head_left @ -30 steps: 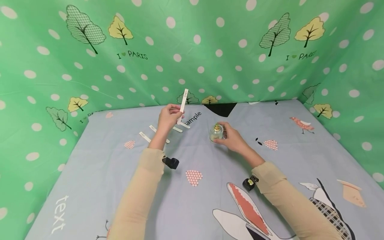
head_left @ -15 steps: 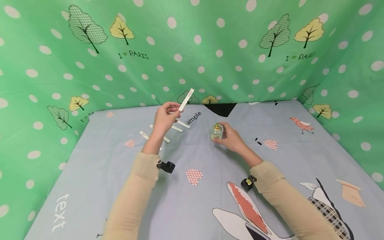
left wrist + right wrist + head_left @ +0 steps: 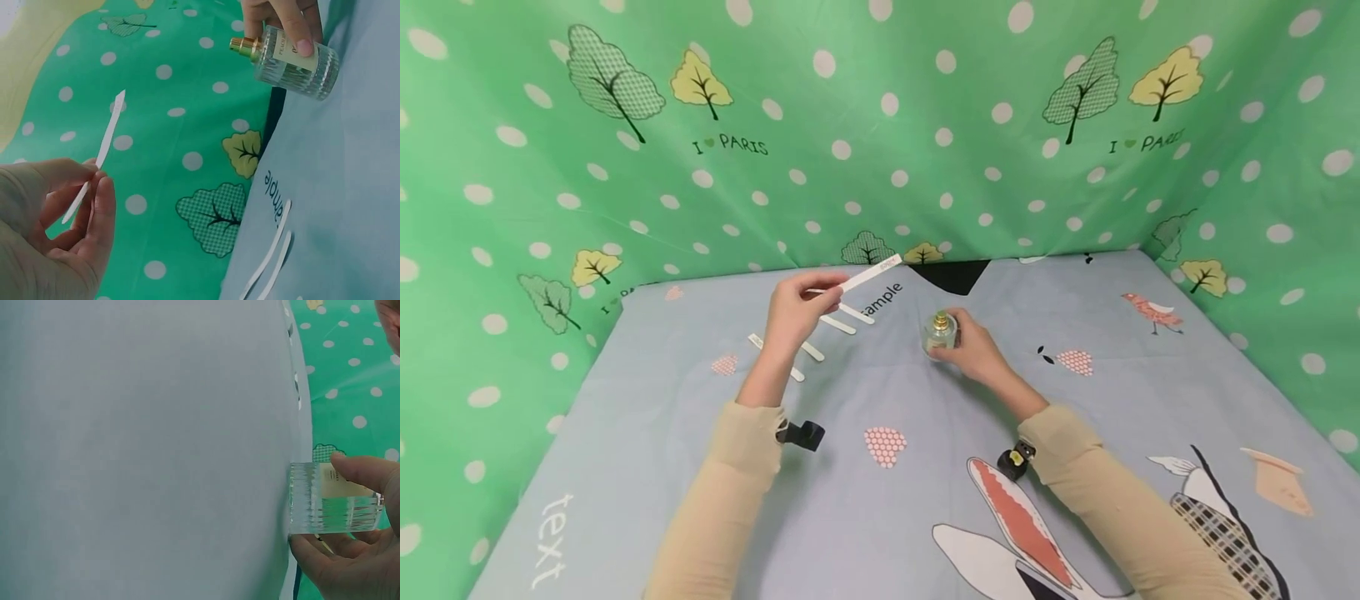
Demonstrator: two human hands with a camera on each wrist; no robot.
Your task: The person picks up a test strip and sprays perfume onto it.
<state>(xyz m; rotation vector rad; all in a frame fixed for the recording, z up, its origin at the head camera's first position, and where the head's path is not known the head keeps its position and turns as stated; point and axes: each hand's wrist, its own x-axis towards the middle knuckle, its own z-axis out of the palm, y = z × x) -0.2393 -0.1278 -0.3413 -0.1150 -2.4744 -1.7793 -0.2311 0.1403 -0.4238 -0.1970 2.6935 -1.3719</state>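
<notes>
My left hand (image 3: 801, 310) pinches a white paper test strip (image 3: 872, 272) between thumb and fingers, above the table. The strip slants up to the right, and small print shows near its far end. My right hand (image 3: 973, 348) grips a clear ribbed glass perfume bottle (image 3: 940, 333) with a gold spray neck and a pale label. In the left wrist view the thumb lies across the label of the perfume bottle (image 3: 297, 62). Several more white strips (image 3: 837, 324) lie side by side on the cloth below the left hand, which partly hides them.
A grey-blue printed cloth (image 3: 880, 517) covers the table. Behind and at both sides hangs a green dotted curtain (image 3: 880, 125). A black wrist camera (image 3: 805, 435) sits on the left wrist, another black camera (image 3: 1015, 461) on the right.
The left hand has moved left and slightly down, tilting its strip from nearly upright to a low slant to the right. The right hand and bottle have stayed nearly in place.
</notes>
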